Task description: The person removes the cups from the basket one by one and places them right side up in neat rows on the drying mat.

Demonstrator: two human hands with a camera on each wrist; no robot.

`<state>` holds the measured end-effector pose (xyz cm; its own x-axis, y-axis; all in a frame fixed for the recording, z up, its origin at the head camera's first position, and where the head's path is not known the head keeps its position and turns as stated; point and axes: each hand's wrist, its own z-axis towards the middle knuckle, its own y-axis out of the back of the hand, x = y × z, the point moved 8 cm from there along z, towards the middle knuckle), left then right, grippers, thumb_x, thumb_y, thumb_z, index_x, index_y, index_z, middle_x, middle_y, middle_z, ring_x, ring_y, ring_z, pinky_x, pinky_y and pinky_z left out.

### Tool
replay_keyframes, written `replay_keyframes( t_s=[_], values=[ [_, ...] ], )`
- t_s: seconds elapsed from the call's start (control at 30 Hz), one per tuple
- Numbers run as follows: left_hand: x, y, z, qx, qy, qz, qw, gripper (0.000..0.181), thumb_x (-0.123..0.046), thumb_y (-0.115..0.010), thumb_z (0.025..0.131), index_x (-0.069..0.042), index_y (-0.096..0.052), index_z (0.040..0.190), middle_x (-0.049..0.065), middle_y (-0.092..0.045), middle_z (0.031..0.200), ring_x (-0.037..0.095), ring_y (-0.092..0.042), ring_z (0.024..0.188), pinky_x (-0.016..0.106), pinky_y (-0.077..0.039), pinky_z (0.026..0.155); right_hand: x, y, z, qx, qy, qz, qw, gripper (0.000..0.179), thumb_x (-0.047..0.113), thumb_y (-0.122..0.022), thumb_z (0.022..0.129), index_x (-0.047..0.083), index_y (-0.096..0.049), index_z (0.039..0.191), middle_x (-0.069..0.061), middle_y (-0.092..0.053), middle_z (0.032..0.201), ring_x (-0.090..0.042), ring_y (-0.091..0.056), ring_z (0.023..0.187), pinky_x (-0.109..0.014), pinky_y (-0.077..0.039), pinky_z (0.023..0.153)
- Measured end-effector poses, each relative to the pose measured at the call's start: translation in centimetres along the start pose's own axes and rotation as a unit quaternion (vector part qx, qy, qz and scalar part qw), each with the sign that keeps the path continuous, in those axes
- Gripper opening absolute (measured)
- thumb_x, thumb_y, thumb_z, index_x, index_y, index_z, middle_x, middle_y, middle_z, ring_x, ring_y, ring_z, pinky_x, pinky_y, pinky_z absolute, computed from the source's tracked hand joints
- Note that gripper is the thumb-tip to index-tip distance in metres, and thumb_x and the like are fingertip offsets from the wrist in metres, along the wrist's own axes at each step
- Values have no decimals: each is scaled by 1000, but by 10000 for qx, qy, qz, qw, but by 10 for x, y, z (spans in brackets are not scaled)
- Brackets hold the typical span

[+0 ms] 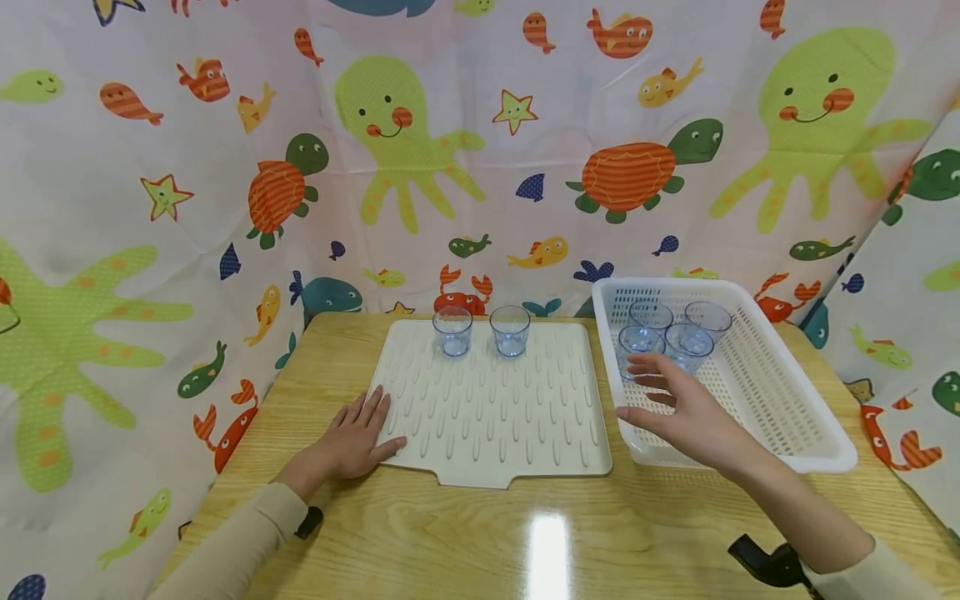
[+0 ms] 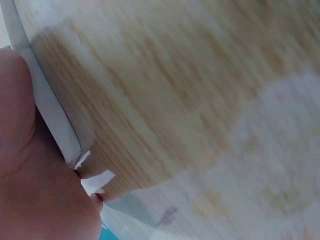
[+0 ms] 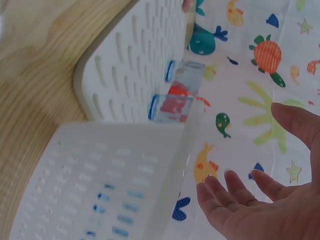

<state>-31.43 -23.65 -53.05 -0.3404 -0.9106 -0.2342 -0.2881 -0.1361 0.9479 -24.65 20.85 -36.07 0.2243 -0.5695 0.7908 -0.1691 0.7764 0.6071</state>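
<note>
Cream-coloured ridged draining board (image 1: pixel 487 417), flat on the wood-grain surface (image 1: pixel 412 533), with a tab along the near edge. Toward the board's far edge, first tumbler (image 1: pixel 453 333) and, just to the right, second tumbler (image 1: pixel 510 333), both clear, blue-tinted, upright and apart. To the right of the board, white perforated basket (image 1: pixel 750 408) with four tumblers (image 1: pixel 688 343) bunched at the far end, on the side nearer the board. Glass or plastic, no telling.

Left grip (image 1: pixel 352 437) laid across the board's left edge, fingers straight, thumb out toward the near left corner, clamped on nothing. Right grip (image 1: pixel 690 421) to the right of the board, raised over the basket, thumb and fingers well apart, nothing held.

Likeliest trouble, in judgement: a knock among the four tumblers, from fingers pushing down into so tight a bunch. Also possible: a slip, from too shallow a pinch on smooth, tapering walls; a wobble or topple on the board, from a base seated unevenly across ridges or a sideways shove from the left grip; a snag on the patterned curtain (image 1: pixel 480 187) behind the board, from setting down too far back.
</note>
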Motion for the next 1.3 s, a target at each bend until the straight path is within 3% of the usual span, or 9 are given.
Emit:
replay_keyframes(
  t_s=[0.43,0.7,0.73,0.93,0.97,1.3],
  values=[
    [-2,-3,1,28,-36,-2,10000,95,-68,-39,102,-3,-9,164,17,0,172,44,-3,156,66,-8,120,-25,41,-12,-28,-504,-301,9983,81,34,-74,96,0,-29,155,-29,-39,152,-55,-40,137,-71,-37,105],
    [0,-2,1,-13,-24,-29,10000,97,-72,-35,101,-4,-9,165,16,1,172,43,-2,156,66,-7,120,-22,80,-10,-254,-569,-445,9971,85,34,-73,97,-1,-24,157,-31,-34,155,-58,-36,138,-72,-36,103],
    [1,-2,1,-9,-21,-21,10000,98,-74,-34,100,-4,-8,165,16,1,172,43,-2,156,66,-7,120,-22,86,-9,-308,-557,-502,9967,85,34,-73,97,-1,-24,157,-31,-35,154,-58,-37,137,-65,-42,104],
    [4,-3,3,21,11,55,10000,103,-79,-29,97,-4,-8,165,16,2,172,43,-2,156,66,-7,120,-32,112,7,-429,-721,-605,9946,88,36,-69,99,-4,-18,159,-34,-33,155,-57,-36,139,-66,-43,102],
    [4,-3,3,16,10,56,10000,103,-79,-29,97,-4,-8,165,17,1,172,43,-2,156,67,-7,120,-35,114,10,-410,-798,-566,9944,89,36,-69,100,-5,-17,159,-35,-32,155,-58,-34,139,-73,-38,101],
    [3,-1,1,10,-39,-1,10000,101,-76,-32,99,-3,-8,164,17,2,172,44,-2,156,67,-7,120,-72,138,47,-37,-1440,-290,9891,104,41,-65,101,-13,4,157,-42,-14,158,-61,-19,143,-74,-25,110]
  ],
)
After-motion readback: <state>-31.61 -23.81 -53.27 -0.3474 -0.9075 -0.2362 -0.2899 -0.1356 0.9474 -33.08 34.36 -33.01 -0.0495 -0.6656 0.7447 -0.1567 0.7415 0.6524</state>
